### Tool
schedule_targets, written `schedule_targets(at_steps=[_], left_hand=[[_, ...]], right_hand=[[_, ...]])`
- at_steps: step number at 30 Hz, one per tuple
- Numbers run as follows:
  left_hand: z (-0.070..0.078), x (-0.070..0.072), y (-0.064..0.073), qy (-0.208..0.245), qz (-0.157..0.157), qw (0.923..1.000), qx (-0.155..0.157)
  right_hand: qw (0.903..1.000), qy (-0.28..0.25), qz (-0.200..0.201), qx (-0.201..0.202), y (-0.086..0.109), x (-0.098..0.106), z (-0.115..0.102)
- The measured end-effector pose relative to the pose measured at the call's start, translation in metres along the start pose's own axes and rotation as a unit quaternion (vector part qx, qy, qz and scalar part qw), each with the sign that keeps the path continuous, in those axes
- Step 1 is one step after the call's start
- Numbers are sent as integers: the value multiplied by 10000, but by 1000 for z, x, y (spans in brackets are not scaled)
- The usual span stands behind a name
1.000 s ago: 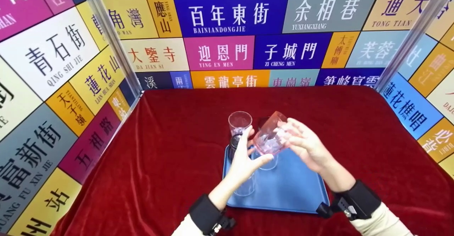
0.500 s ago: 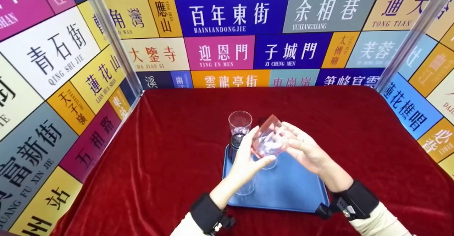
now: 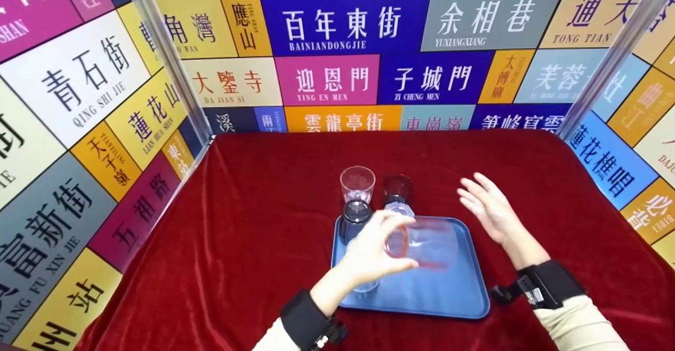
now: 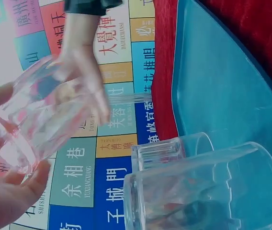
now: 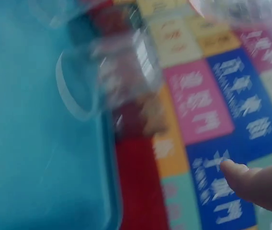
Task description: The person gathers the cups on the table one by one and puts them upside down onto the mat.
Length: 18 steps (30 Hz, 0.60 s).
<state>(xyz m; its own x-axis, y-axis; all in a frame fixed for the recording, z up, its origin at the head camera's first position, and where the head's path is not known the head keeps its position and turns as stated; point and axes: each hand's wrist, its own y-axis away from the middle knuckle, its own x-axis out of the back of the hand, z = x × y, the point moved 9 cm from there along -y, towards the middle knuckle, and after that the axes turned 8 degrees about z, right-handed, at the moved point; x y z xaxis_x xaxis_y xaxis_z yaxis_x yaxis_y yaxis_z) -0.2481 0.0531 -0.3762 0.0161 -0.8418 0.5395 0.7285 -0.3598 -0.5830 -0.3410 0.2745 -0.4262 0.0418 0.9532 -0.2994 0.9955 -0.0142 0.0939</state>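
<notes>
My left hand (image 3: pixel 369 248) grips a clear, pink-tinted drinking glass (image 3: pixel 430 243) near one end, fingers and thumb curled round it. The glass lies on its side in the air above the blue tray (image 3: pixel 416 298) and is blurred in the head view. To its right, my right hand (image 3: pixel 490 208) is raised with the fingers extended, apart from the glass. In the left wrist view the held glass (image 4: pixel 45 115) is tilted, with the right hand (image 4: pixel 81 72) beyond it. The right wrist view has one finger (image 5: pixel 255 182) of the right hand, touching nothing.
A dark glass (image 3: pixel 354 222) stands on the tray's far left corner. Behind it are a clear glass with a pinkish rim (image 3: pixel 357 182) and a dark reddish glass (image 3: pixel 398 186). Clear glasses stand on the tray, one large (image 4: pixel 203 191) in the left wrist view. Signboard walls surround the red cloth (image 3: pixel 253 224).
Both hands held the pink glass earlier. My right hand has let go and moved right and away. The left hand has turned the glass onto its side, its far end pointing right.
</notes>
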Motion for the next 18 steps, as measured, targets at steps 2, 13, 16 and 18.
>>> schedule_targets(at_steps=[2, 13, 16, 18], left_hand=[[3, -10, 1, -417, -333, 9985, -149], [2, -64, 18, -2040, -1839, 9584, -771], [0, -73, 22, -2277, -2069, 9475, -869], [-4, -79, 25, -2394, -2232, 9412, -834]], right_hand=[[9992, 286, 275, -94, -6, 16, 9], [9967, 453, 624, -258, -13, 40, 27], [9962, 531, 637, -265, -13, 41, 28], [9958, 590, 642, -264, -13, 41, 30]])
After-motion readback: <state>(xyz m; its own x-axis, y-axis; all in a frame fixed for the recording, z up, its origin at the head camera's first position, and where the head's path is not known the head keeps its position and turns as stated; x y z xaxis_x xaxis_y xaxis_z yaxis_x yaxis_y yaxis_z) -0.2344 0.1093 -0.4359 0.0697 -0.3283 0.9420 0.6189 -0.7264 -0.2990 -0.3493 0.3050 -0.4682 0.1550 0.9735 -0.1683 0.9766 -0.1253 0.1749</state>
